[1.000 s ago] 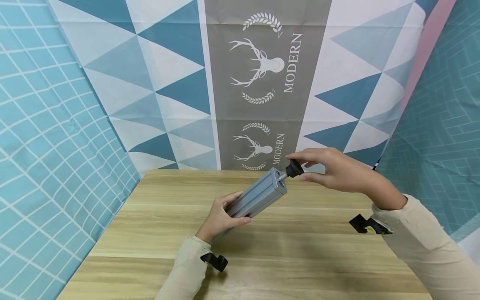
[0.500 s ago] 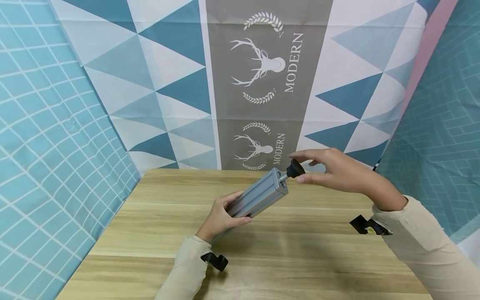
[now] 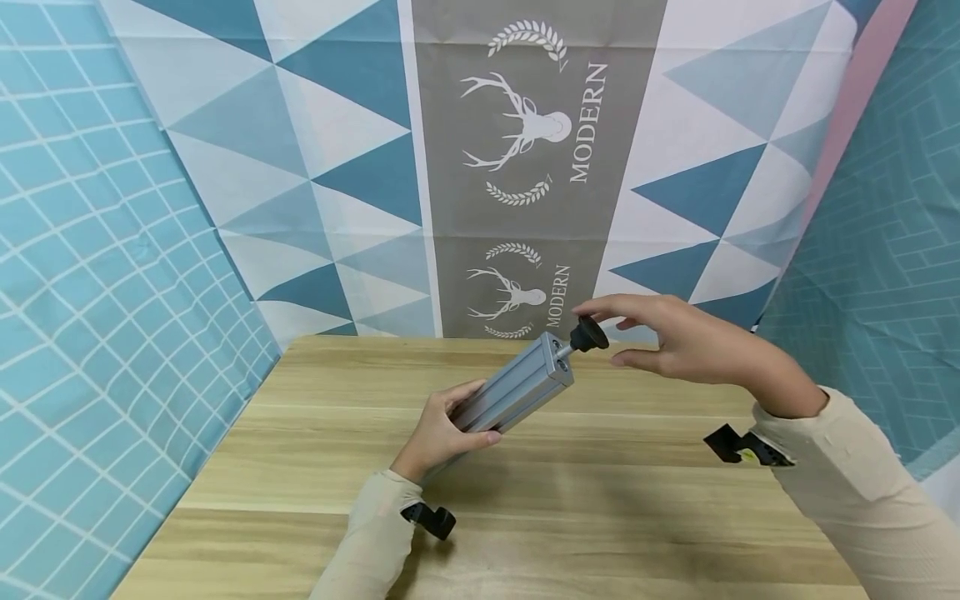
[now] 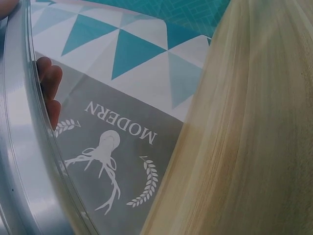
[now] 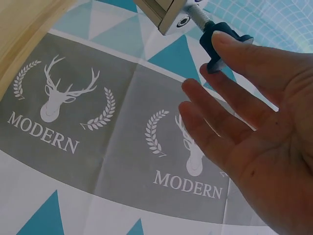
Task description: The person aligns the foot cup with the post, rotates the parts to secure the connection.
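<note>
My left hand grips a grey aluminium profile, which slants up to the right above the table. In the left wrist view the profile fills the left edge, with some fingertips showing behind it. From its upper end a threaded rod carries a black levelling foot. Around that foot my right hand is spread, index fingertip at its upper edge and thumb standing off below. The right wrist view shows the foot partly behind the thumb, with the other fingers loosely extended.
A wooden table lies beneath both hands. Behind it hangs a patterned cloth with deer heads and triangles. Blue tiled cloth borders the left side, and teal cloth the right. Each forearm wears a black camera mount.
My right thumb has come away from the levelling foot, and the right wrist has shifted slightly right. The left hand and the profile stay nearly in place.
</note>
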A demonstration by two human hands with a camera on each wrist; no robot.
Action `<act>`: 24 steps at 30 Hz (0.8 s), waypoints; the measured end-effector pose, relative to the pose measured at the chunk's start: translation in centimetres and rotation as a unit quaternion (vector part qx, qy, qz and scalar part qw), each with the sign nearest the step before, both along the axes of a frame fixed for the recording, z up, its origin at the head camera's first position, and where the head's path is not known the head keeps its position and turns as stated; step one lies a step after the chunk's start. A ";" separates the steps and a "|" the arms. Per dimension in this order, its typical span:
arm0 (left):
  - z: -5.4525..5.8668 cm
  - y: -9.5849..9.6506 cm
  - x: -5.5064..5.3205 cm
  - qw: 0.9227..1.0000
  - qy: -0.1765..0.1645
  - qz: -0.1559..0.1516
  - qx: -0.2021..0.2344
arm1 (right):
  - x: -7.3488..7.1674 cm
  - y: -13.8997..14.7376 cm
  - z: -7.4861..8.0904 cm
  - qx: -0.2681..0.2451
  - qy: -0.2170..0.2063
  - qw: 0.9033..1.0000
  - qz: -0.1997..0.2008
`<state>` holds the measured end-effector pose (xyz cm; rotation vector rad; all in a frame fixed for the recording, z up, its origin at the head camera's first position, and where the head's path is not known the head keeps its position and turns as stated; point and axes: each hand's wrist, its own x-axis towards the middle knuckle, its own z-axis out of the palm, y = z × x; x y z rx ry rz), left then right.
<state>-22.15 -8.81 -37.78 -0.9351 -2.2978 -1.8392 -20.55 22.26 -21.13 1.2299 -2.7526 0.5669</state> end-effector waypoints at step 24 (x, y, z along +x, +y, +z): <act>-0.1 -0.5 0.2 1.000 0.004 0.010 0.002 | 0.0 -0.5 -0.5 -0.015 0.022 0.998 -0.064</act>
